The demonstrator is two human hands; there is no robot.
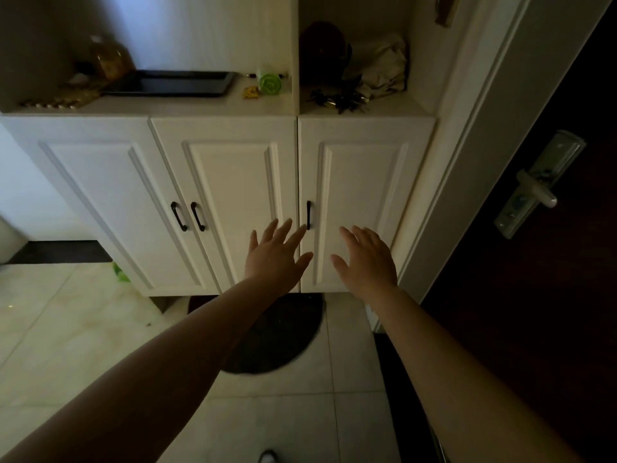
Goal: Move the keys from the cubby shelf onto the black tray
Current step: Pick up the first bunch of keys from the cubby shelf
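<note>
One bunch of keys [340, 99] lies in the right cubby shelf [394, 110], long axis roughly left-right; pointing direction unclear. Black tray [173, 83] sits well left. Left hand [273, 259] and right hand [367, 262] extended, fingers spread, holding nothing.

Dim, light from left; soft focus, wide-angle bending at edges.

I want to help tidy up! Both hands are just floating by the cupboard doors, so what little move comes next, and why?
Probably lift the right hand up to the keys in the right cubby. Both hands are open and hold nothing, the left hand included, and the keys lie above the right hand, while the black tray waits on the shelf to the left.
</note>
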